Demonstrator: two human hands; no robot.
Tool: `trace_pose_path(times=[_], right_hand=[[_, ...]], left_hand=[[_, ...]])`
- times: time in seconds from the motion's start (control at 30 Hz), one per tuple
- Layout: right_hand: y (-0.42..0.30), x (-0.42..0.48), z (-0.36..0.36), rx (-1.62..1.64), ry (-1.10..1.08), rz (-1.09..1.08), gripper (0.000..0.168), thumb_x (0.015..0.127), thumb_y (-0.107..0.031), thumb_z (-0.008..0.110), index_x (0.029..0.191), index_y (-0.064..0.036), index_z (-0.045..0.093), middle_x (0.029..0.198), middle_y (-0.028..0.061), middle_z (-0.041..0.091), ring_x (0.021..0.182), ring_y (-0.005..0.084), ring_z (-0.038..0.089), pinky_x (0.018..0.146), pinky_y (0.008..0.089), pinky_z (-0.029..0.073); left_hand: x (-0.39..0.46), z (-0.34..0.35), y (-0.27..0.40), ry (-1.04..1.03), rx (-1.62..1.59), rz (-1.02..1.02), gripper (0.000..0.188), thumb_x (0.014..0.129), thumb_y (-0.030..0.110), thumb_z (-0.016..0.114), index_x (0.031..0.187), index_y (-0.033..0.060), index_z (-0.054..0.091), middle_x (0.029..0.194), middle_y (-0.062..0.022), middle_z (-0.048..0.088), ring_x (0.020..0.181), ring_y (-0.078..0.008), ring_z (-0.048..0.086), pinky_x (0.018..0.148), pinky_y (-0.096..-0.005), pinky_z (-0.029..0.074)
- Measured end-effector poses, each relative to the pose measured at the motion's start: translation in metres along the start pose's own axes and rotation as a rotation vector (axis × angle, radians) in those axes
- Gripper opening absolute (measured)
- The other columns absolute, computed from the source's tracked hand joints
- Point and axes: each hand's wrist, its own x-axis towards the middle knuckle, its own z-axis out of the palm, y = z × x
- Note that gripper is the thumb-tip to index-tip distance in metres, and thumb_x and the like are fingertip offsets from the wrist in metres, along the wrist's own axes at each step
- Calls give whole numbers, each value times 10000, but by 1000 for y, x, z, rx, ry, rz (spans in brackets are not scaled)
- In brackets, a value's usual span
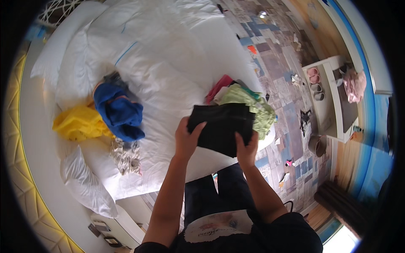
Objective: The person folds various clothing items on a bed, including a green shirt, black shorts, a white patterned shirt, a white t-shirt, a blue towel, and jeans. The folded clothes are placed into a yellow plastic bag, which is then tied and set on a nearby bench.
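Note:
A piece of black cloth, folded into a rough rectangle [221, 126], is held up over the near edge of the bed. My left hand [186, 137] grips its left side, thumb on top. Its right side is in my right hand [247, 148], thumb on top as well. Just beyond the black cloth, a pile with light green clothing [264, 115] and dark pink clothing [221, 86] lies on the bed. Further left on the bed are a blue garment with orange trim [118, 109], a yellow garment [80, 123] and a crumpled beige patterned cloth [125, 156].
The bed has a rumpled white duvet [164, 66] and white pillows [87, 183]. Small items litter the patchwork-pattern floor [275, 63] to the right, near a bin [317, 146] and a white shelf unit [327, 110] with slippers. A white nightstand [126, 221] stands at the lower left.

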Motion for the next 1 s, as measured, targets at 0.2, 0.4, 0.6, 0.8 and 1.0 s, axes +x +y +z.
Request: trace_pose_path(times=[0.2,0.4,0.6,0.8,1.0], right_hand=[[27,46,-45,23,320,138,398,872,-126,703,1135,10,438,1006,104,550,897,157,546,821,286,450],[27,56,-44,-565,277,-361,678,816,-148,709,1403,-46,386,1408,230,380,1351,403,292,1106,510,218],[9,81,-19,-778,-68,-433,550,879,-324,642,1395,-217,484,1544,88,294,1442,399,160,1120,596,86],[61,86,15,-1091,-145,-492,647,827,-528,631,1422,-361,439,1583,58,217,1453,393,121,1071,699,32],[89,84,22,-1302,24,-633,612,896,-578,506,1462,-394,367,1603,37,171,1454,381,148,1046,714,115]], left_hand=[[66,108,2,-289,-13,167,374,839,241,730,1063,-8,564,953,-140,638,857,-236,619,778,-330,483],[76,130,-38,-228,17,118,354,865,129,686,1155,-16,543,1032,-143,644,930,-223,629,841,-319,485],[57,122,-12,-144,-52,116,291,874,57,661,1141,-11,566,1010,-117,653,922,-184,630,826,-285,489],[55,100,-57,108,51,323,367,795,77,702,1137,45,573,1111,-145,595,1035,-318,555,917,-387,423],[-7,9,-128,306,179,30,314,813,153,714,1099,64,621,1147,-108,601,1110,-304,527,983,-392,391]])
